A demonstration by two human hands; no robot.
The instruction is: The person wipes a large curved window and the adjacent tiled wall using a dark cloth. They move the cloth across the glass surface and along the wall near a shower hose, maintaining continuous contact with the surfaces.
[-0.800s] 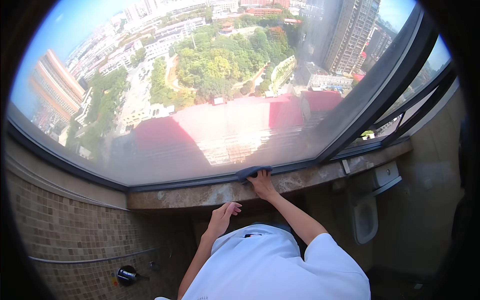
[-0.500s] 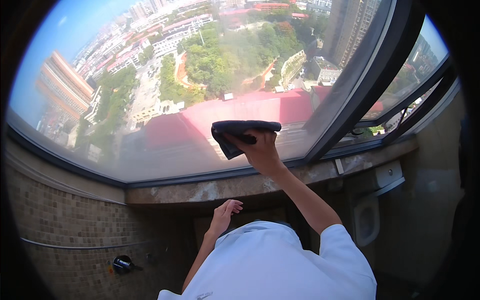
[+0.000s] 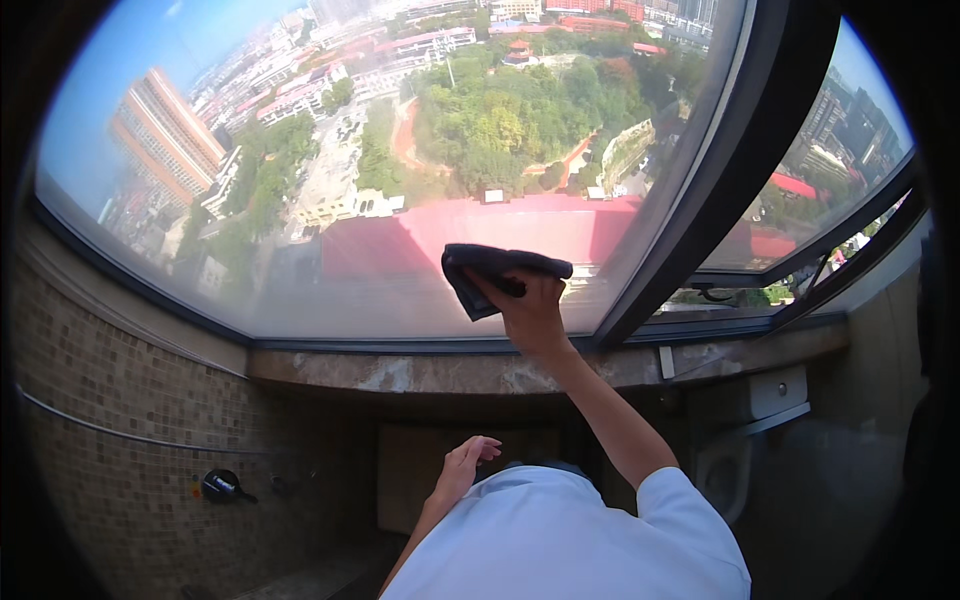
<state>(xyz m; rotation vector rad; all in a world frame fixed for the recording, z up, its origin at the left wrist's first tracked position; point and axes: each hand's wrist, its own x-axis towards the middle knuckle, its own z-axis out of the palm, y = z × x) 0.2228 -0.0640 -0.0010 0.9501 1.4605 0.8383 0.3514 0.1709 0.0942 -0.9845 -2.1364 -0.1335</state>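
**Operator:** Currently, where is the dark cloth (image 3: 500,275) located, and how is it oriented?

**Inspector:** It is pressed flat against the large window pane (image 3: 330,200), low on the glass and just above the stone sill (image 3: 400,372). Its long axis runs roughly horizontal, left to right. A folded corner hangs down at its left end, pointing toward the sill.

**Operator:** State of the right hand (image 3: 530,305)?

**Inspector:** The arm is raised and extended to the glass. The fingers are curled over the upper edge of the cloth and closed on it, with the palm behind the cloth's right half. The cloth extends past the hand to the left.

**Operator:** State of the left hand (image 3: 462,468)?

**Inspector:** It hangs low, well apart from the cloth, below the sill and in front of the person's white shirt (image 3: 570,545). The fingers are loosely spread and slightly bent. It holds nothing.

**Operator:** Surroundings?

**Inspector:** A dark window frame (image 3: 720,170) stands just right of the cloth, slanting upward. A tiled wall (image 3: 120,400) lies below the sill at left, carrying a small black knob (image 3: 220,486). A white fixture (image 3: 770,400) sits below the sill at right.
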